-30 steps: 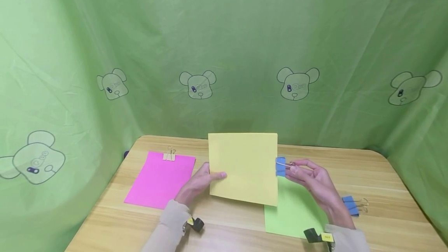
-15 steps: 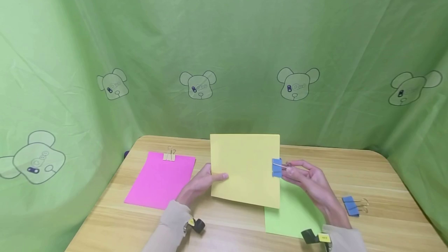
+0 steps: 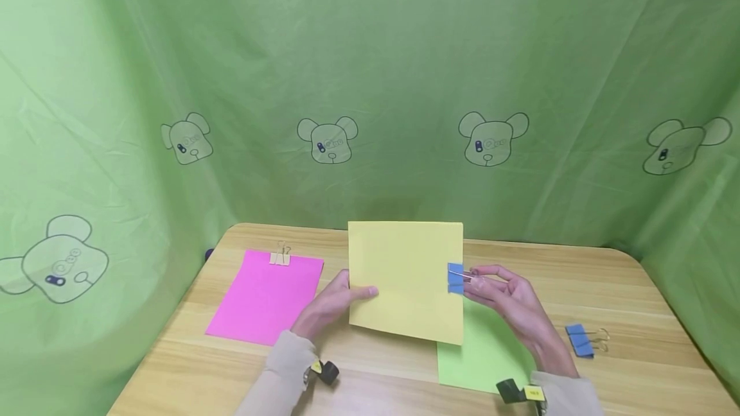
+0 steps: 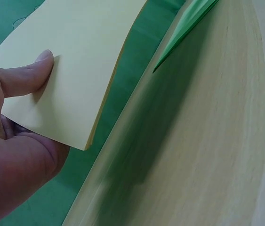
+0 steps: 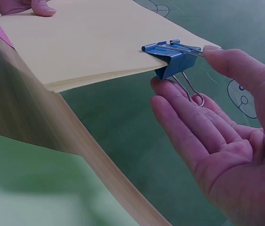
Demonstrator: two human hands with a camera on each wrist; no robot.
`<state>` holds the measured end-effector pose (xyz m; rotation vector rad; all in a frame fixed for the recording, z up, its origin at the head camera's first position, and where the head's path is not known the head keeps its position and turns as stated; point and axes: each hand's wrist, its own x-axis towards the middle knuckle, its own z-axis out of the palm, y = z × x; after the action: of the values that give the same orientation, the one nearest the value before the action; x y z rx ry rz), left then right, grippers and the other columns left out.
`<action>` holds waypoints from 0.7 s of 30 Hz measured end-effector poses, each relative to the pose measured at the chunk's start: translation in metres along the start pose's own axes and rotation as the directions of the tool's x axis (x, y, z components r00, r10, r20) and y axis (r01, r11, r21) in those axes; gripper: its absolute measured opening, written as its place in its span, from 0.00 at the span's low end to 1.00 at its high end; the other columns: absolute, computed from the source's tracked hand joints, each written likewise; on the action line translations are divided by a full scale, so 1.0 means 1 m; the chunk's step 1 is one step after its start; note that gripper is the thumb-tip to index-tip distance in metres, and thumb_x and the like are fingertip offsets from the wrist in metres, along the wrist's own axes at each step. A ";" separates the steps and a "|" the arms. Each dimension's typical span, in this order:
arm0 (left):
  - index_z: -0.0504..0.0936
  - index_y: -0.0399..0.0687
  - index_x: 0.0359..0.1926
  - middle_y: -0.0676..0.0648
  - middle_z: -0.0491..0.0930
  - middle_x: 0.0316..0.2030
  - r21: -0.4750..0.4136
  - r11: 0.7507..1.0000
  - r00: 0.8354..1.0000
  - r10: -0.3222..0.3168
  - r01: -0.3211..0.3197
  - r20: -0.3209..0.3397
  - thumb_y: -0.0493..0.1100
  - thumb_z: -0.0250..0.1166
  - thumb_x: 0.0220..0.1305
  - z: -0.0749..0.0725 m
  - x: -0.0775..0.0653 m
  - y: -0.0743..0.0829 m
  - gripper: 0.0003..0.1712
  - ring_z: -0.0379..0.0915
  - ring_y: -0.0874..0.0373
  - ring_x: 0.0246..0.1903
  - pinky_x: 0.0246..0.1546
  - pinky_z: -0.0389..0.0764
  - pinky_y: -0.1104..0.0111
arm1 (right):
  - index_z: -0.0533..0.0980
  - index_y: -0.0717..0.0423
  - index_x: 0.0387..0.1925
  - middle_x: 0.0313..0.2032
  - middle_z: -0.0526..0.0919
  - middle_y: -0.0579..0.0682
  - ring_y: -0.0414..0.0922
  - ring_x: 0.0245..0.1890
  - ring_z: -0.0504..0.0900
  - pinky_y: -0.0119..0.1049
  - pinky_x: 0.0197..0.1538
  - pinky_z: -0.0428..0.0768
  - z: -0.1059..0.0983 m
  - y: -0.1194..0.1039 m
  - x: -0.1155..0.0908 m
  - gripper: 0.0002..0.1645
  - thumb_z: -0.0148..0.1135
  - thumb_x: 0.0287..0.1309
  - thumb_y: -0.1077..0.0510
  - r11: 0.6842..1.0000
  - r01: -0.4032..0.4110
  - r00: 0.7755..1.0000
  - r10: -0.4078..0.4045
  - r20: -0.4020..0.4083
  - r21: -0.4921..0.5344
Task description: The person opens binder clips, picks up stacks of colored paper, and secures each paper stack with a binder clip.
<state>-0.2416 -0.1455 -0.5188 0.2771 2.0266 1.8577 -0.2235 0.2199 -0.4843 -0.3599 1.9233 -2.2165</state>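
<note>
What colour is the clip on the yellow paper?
The clip is blue, clearest in the right wrist view.

L grip (image 3: 333, 298) pinches w/ thumb on top, R grip (image 3: 514, 294) likewise

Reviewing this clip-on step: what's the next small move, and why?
Likely ease the right hand off the blue clip. The clip already straddles the edge of the yellow paper, and the left hand grips the opposite side, so the paper should stay supported.
</note>
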 end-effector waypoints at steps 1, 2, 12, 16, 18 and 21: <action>0.74 0.50 0.65 0.51 0.80 0.59 -0.003 1.000 1.000 0.002 -0.002 0.002 0.52 0.71 0.65 0.000 0.000 0.000 0.31 0.69 0.51 0.65 0.74 0.56 0.44 | 0.73 0.67 0.58 0.49 0.88 0.54 0.49 0.50 0.88 0.41 0.57 0.82 0.000 0.000 0.000 0.16 0.59 0.72 0.65 1.000 -0.002 1.000 0.002 0.000 0.001; 0.74 0.50 0.64 0.51 0.80 0.58 -0.004 1.000 1.000 0.007 -0.007 0.004 0.52 0.71 0.65 0.000 0.000 0.000 0.30 0.69 0.51 0.65 0.74 0.56 0.45 | 0.73 0.67 0.58 0.49 0.88 0.54 0.49 0.50 0.88 0.41 0.57 0.82 0.000 0.000 0.000 0.17 0.59 0.72 0.65 1.000 -0.005 1.000 0.005 0.000 0.003; 0.75 0.51 0.65 0.51 0.80 0.59 -0.015 1.000 0.999 0.019 -0.019 0.027 0.50 0.71 0.66 0.000 -0.001 0.000 0.30 0.70 0.53 0.64 0.74 0.58 0.47 | 0.61 0.79 0.66 0.53 0.86 0.50 0.47 0.52 0.86 0.40 0.59 0.81 0.004 -0.005 -0.001 0.29 0.59 0.71 0.67 0.999 -0.001 1.000 0.001 0.003 0.051; 0.75 0.46 0.66 0.45 0.84 0.55 -0.088 0.996 0.997 0.028 -0.022 0.068 0.45 0.69 0.67 0.000 0.002 0.001 0.28 0.79 0.49 0.57 0.70 0.67 0.51 | 0.59 0.78 0.68 0.54 0.85 0.48 0.45 0.54 0.85 0.40 0.60 0.80 0.006 -0.005 -0.001 0.31 0.59 0.72 0.66 0.998 -0.013 1.000 0.015 -0.022 0.068; 0.75 0.46 0.66 0.43 0.85 0.53 -0.111 0.993 0.997 0.034 -0.026 0.071 0.43 0.69 0.67 0.000 0.003 0.002 0.28 0.82 0.48 0.53 0.67 0.72 0.55 | 0.60 0.76 0.69 0.54 0.85 0.48 0.44 0.55 0.85 0.40 0.60 0.80 0.005 -0.005 -0.001 0.32 0.60 0.72 0.66 0.998 -0.019 0.999 0.021 -0.035 0.065; 0.74 0.46 0.67 0.43 0.85 0.53 -0.128 0.991 0.995 0.060 -0.050 0.077 0.40 0.68 0.68 -0.001 0.004 0.003 0.28 0.84 0.48 0.51 0.64 0.75 0.58 | 0.60 0.75 0.70 0.55 0.85 0.48 0.43 0.56 0.84 0.39 0.60 0.80 0.005 -0.006 -0.001 0.32 0.60 0.72 0.65 0.998 -0.020 0.999 0.023 -0.043 0.054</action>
<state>-0.2460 -0.1444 -0.5162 0.3702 1.8575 1.9654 -0.2207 0.2163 -0.4783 -0.2836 1.8758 -2.2755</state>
